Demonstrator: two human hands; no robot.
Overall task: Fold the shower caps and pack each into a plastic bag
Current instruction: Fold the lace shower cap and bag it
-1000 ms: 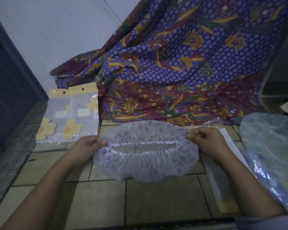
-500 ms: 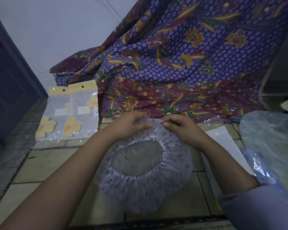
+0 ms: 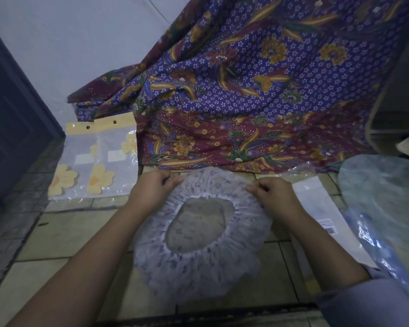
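Head view: both your forearms reach forward; your left hand (image 3: 152, 188) and right hand (image 3: 274, 195) pinch the far rim of the cap (image 3: 198, 270) with curled fingers (image 3: 172, 181). The cap lies spread, opening up, on the floor (image 3: 64, 232).

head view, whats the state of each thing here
shower cap: unfolded, spread round on the floor, opening up
left hand: pinches the cap's far rim
right hand: pinches the cap's far rim
plastic bag: lying flat right of the cap
flower-print bags: lying flat, overlapping, on the left
patterned cloth: draped, creased
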